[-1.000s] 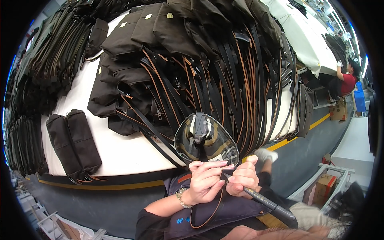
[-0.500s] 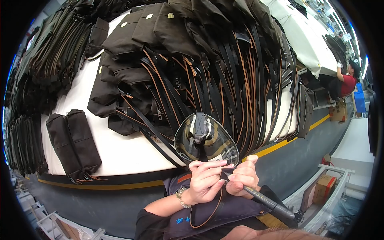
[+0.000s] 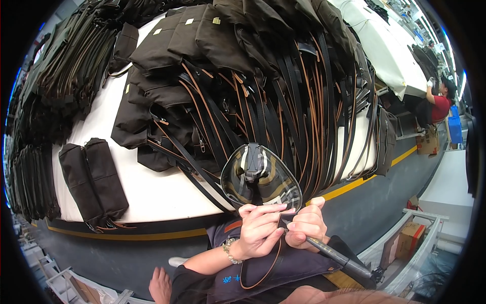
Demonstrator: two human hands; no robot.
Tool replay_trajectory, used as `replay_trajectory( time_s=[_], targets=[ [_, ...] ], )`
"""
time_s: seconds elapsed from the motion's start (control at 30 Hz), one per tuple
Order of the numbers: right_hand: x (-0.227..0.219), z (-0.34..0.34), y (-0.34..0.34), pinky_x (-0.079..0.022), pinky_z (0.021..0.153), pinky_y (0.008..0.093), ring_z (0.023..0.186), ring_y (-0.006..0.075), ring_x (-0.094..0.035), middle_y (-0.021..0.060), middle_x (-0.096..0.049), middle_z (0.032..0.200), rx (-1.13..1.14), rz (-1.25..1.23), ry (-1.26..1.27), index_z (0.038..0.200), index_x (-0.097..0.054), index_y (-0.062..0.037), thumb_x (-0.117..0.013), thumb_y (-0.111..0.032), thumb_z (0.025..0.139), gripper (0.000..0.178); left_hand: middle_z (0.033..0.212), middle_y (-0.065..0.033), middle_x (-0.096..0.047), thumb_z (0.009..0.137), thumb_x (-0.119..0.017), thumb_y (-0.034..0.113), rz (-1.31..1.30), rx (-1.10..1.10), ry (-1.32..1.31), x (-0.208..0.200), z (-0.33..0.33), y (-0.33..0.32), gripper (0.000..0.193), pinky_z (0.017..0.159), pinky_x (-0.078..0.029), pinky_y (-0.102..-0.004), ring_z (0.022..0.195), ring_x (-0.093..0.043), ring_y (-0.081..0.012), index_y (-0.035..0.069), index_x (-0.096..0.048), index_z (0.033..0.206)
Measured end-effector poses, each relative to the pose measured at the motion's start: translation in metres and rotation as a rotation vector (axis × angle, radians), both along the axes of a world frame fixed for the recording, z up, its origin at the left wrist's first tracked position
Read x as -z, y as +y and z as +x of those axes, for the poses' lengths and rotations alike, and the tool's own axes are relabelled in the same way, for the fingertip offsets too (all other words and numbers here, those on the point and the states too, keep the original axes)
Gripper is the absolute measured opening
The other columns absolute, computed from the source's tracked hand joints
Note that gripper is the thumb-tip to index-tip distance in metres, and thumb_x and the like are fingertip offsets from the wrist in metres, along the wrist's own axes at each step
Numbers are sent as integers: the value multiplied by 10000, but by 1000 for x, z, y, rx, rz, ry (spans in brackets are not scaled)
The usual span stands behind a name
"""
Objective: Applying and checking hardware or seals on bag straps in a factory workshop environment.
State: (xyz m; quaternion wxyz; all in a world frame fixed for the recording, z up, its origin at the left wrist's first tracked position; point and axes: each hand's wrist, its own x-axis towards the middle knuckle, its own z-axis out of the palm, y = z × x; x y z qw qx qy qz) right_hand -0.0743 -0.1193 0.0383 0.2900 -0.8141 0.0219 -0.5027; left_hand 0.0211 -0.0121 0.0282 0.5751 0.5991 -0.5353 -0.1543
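My left hand (image 3: 257,232), with a beaded bracelet at its wrist, pinches a small dark leather piece joined to a thin strap (image 3: 277,263) with a tan edge. My right hand (image 3: 307,225) is closed around a long dark pen-like tool (image 3: 334,257); its tip touches or nearly touches the leather piece, and its shaft slants down to the right. Just beyond my fingers stands an open dark bag (image 3: 260,177) with a zip round its mouth and a camouflage-and-plaid lining. Dark purple cloth (image 3: 304,271) lies beneath my hands.
Dark bags (image 3: 182,40) with tan-edged straps heap on the white table (image 3: 152,197). Another bag (image 3: 93,182) lies at left. A metal frame holds a cardboard box (image 3: 410,239) at right. A person in red (image 3: 439,109) sits far right. A bare hand or foot (image 3: 161,286) shows lower left.
A bare hand or foot and a pale shoe-like shape have come into view at the lower left. My hands, the leather piece and the tool have hardly moved.
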Motion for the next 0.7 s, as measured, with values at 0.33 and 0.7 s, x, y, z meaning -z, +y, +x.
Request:
replay_trajectory(
  time_s=[0.33, 0.7],
  targets=[
    [2, 0, 2, -296, 565, 286, 521, 135, -498, 4, -549, 672, 38, 15, -22, 822, -526, -65, -562, -153, 819, 94, 963, -64, -642, 702, -604, 79, -3, -9, 4, -2, -1, -1, 78, 806, -250, -307, 962, -569, -177, 48, -580, 634],
    [4, 1, 4, -288, 559, 291, 472, 132, -442, 5, -493, 605, 59, 20, -70, 761, -513, -74, -513, -197, 849, 151, 942, -56, -645, 704, -600, 67, 6, -15, 15, 0, -3, -1, 95, 824, -242, -317, 972, -564, -174, 47, -568, 616]
  ],
)
